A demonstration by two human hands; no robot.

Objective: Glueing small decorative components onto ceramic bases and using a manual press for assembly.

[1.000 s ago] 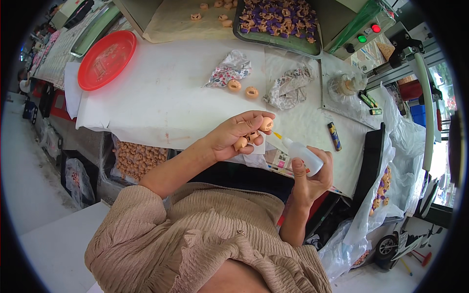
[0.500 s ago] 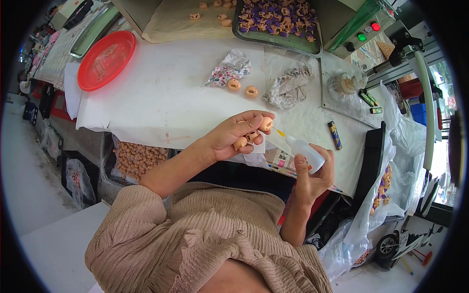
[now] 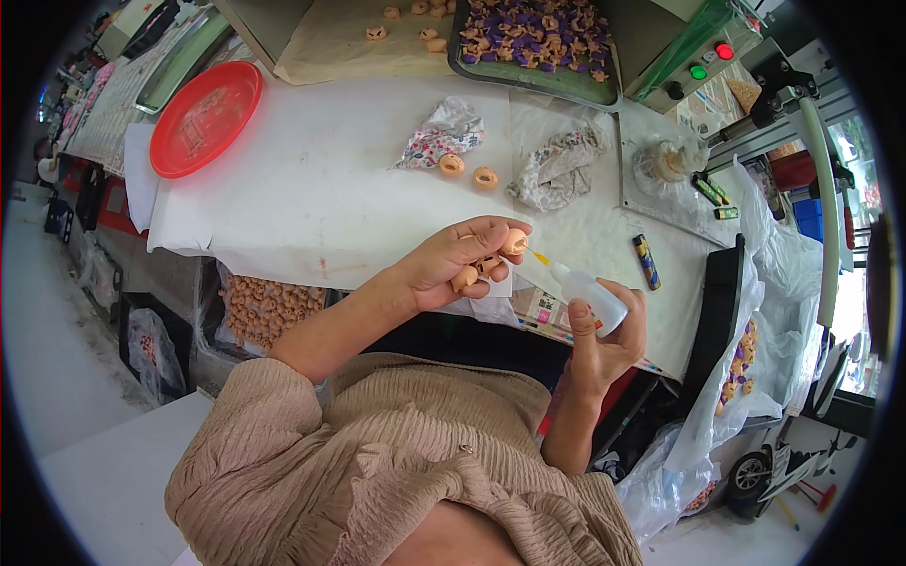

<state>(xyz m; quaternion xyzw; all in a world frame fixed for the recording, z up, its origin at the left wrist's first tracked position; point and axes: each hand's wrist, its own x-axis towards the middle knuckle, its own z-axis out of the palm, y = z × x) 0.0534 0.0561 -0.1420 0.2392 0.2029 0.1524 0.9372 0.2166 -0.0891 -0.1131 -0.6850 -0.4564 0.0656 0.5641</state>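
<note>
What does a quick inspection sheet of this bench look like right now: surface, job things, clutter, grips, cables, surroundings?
Surface: white table, covered with a sheet, lightly stained.
Job's things: small peach ring-shaped parts held in the left hand; white squeeze bottle in the right hand, its yellow nozzle pointing at the topmost part.
Clutter: two loose rings, two crumpled cloths, a lighter, a red round tray, a tray of purple pieces.
Grips: left closed on the parts; right closed on the bottle.
Cables: nothing seen.
Surroundings: a box with red and green lights, plastic bags on the right, a bin of peach parts under the table.
</note>
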